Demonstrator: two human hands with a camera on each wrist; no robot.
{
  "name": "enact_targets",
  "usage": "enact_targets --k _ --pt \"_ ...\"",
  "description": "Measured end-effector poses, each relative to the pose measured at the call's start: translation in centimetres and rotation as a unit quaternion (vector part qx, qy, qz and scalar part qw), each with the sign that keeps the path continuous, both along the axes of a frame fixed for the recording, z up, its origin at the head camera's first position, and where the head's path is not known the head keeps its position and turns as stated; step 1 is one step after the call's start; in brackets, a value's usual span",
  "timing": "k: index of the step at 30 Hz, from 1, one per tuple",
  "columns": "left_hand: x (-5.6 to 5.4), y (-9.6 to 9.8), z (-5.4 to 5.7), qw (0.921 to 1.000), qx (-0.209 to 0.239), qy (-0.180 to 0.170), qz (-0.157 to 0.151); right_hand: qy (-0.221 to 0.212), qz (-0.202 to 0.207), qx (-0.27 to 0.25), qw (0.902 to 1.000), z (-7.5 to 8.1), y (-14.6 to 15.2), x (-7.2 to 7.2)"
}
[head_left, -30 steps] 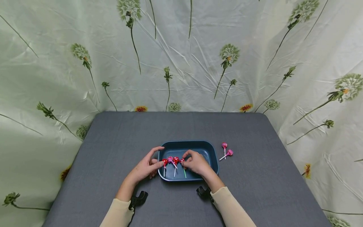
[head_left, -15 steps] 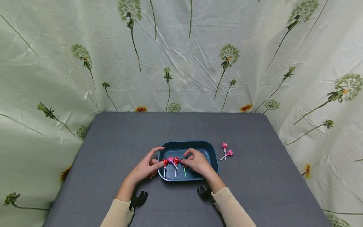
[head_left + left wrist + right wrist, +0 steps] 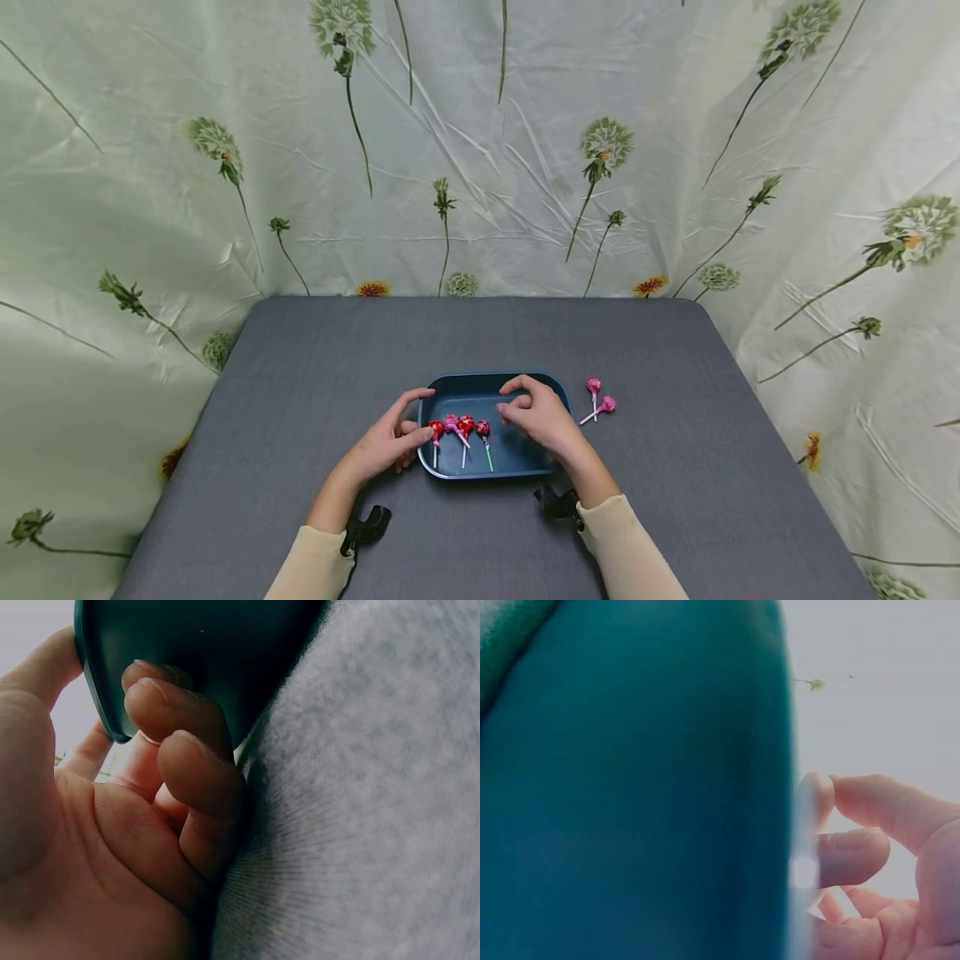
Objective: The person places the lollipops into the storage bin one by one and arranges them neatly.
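Observation:
A blue tray [image 3: 525,454] lies on the table, with several lollipops in a side-by-side row in its left half. The rightmost, a red lollipop [image 3: 482,428], has a green stick; a pink lollipop [image 3: 451,422] tilts among the others. My left hand [image 3: 377,442] holds the tray's left rim, thumb over the edge; in the left wrist view its fingers [image 3: 191,769] curl against the outer wall. Over the tray's right half hovers my right hand [image 3: 542,417], loosely bent and holding nothing. The tray wall [image 3: 645,787] fills much of the right wrist view.
Two pink lollipops [image 3: 607,404] lie crossed on the grey table [image 3: 360,342], just right of the tray. A flower-patterned cloth [image 3: 525,167] hangs behind and at both sides. Black camera mounts [image 3: 367,527] sit at the wrists.
My right hand has let go of the green-stick lollipop and moved right, away from the row. That lollipop now lies fully visible. The left hand and tray have stayed put.

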State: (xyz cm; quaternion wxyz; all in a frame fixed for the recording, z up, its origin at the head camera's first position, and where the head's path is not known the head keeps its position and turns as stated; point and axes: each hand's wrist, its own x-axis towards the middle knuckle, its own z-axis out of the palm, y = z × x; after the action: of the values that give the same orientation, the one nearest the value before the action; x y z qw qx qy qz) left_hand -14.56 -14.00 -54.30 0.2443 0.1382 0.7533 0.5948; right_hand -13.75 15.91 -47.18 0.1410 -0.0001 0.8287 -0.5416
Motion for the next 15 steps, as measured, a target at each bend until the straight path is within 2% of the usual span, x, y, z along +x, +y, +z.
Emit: enact_targets --k 15 --pt "0.0 0.0 0.0 1.0000 -0.001 0.001 0.000 0.021 -0.053 -0.031 0.9979 1.9 3.4 0.1"
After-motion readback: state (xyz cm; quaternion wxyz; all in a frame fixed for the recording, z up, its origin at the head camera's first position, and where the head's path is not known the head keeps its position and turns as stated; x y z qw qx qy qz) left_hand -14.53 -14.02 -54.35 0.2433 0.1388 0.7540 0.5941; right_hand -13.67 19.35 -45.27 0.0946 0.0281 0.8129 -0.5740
